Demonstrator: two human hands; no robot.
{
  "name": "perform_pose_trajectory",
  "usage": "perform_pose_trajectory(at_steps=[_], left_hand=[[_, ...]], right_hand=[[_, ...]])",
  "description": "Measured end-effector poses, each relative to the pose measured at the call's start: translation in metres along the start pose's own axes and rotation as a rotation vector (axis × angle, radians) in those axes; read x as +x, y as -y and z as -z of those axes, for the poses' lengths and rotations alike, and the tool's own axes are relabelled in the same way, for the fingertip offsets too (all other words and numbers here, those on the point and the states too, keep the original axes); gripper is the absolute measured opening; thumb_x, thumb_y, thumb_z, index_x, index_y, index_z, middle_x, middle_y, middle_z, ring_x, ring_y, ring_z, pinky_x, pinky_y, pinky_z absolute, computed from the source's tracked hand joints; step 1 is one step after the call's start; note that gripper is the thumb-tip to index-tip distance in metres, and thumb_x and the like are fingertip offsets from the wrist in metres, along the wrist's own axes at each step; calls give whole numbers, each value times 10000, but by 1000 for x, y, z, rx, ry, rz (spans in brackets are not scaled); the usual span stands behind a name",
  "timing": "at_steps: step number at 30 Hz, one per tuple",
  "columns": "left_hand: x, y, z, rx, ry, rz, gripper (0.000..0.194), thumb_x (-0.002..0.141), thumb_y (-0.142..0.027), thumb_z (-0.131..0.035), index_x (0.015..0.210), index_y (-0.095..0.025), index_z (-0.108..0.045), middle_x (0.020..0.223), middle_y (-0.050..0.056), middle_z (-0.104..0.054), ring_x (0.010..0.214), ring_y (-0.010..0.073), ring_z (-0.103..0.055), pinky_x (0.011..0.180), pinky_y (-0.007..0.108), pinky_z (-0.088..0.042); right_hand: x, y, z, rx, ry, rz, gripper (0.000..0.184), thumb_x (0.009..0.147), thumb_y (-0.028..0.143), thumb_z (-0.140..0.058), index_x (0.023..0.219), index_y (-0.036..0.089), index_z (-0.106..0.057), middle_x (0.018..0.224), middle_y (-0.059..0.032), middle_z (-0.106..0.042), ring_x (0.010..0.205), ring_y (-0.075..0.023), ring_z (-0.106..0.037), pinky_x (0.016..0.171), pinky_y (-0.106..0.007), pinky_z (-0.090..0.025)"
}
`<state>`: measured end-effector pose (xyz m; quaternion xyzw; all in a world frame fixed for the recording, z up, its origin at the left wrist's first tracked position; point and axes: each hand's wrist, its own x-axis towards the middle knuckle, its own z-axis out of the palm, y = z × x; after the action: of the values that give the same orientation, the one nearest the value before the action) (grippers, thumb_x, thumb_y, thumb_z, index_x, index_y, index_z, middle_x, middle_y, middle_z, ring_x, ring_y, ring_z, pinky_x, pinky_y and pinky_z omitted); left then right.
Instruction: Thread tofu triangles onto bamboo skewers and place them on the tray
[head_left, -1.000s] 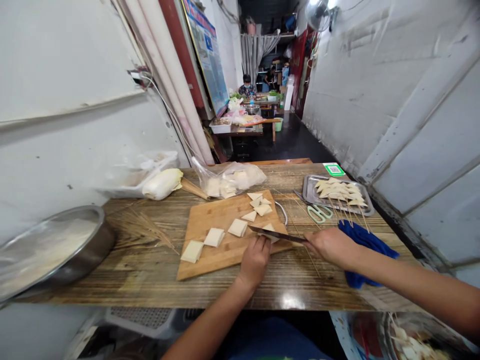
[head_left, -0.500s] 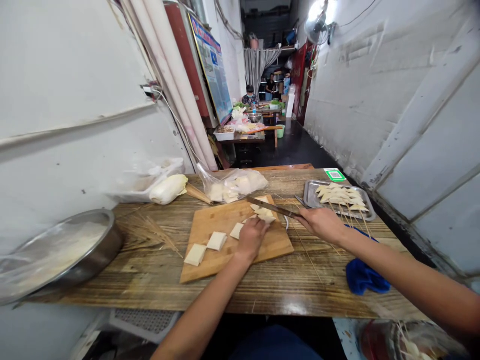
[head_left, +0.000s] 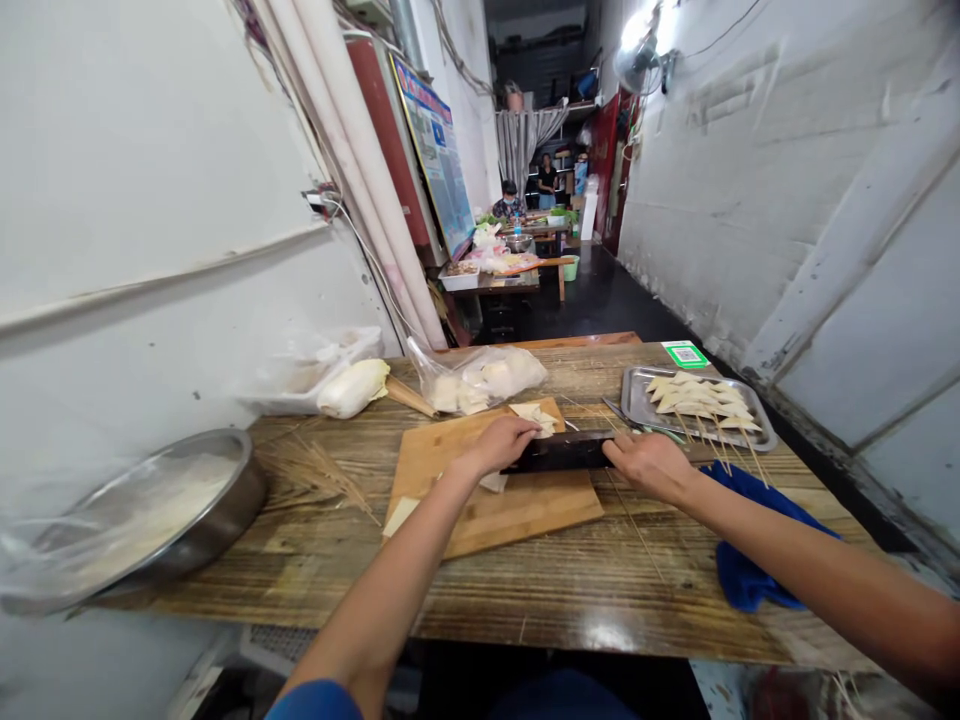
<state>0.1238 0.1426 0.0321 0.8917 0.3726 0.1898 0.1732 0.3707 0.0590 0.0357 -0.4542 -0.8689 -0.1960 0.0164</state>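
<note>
In my right hand (head_left: 649,466) is the handle of a dark, broad-bladed cleaver (head_left: 559,453). Its blade stretches left across the cutting board (head_left: 499,525). My left hand (head_left: 504,444) has its fingers pressed together at a small group of pale tofu-like slices (head_left: 537,415), cut to points, near the board's far edge. A square pale slice (head_left: 401,516) lies at the board's near left corner. Part of another slice (head_left: 493,482) shows below the blade; my left forearm hides more of the board.
Right of the board stands a metal tray (head_left: 636,400) of skewered pale triangles, near a blue cloth (head_left: 754,575). Behind lie a plastic bag (head_left: 484,377) of pale pieces and a cabbage (head_left: 354,388). Bamboo skewers (head_left: 322,475) and a metal basin (head_left: 244,490) are left. People sit and stand far back.
My left hand has moved up the board, from the near side of the slices to their left. The cleaver has come down lower and its broad blade side now shows.
</note>
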Motion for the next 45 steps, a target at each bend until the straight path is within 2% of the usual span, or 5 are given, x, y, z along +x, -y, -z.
perform_pose_trajectory(at_steps=[9, 21, 29, 37, 45], left_hand=[[-30, 9, 27, 99, -64, 316, 346, 821, -318, -438, 1079, -163, -610, 1125, 85, -619, 1025, 208, -561, 875, 294, -403], [-68, -31, -38, 338, -15, 601, 428, 726, -393, -565, 1049, -114, -526, 921, 135, -627, 875, 248, -586, 757, 315, -423], [-93, -58, -60, 191, -194, 407, 745, 674, -474, -628, 1269, -96, -387, 1088, 171, -575, 1036, 292, -527, 856, 387, -429], [-129, -17, -82, 125, -494, -24, 288, 840, -207, -486, 1118, -183, -555, 1109, 128, -583, 1028, 210, -554, 836, 378, -487], [-118, -7, -68, 154, -359, -159, 292, 871, -187, -408, 1101, -170, -586, 1084, 114, -611, 1002, 201, -560, 823, 380, -491]], right_hand=[[-55, -6, 1, 141, -14, -146, 155, 853, 254, -435, 809, 164, -554, 697, -47, -628, 597, -163, -583, 522, -235, -333], [-76, 39, 8, 575, -83, -551, 328, 901, 412, -360, 808, 174, -565, 595, -26, -633, 502, -166, -592, 520, -244, -377], [-76, 54, 20, 605, 89, -452, 394, 916, 426, -310, 782, 182, -589, 586, -41, -633, 543, -181, -615, 516, -245, -362], [-63, 48, 38, 364, 278, -355, 340, 916, 355, -326, 782, 181, -585, 638, -59, -658, 582, -183, -629, 513, -241, -331], [-52, 44, 50, 291, 355, -272, 313, 914, 342, -338, 764, 190, -566, 620, -47, -654, 573, -176, -624, 502, -241, -300]])
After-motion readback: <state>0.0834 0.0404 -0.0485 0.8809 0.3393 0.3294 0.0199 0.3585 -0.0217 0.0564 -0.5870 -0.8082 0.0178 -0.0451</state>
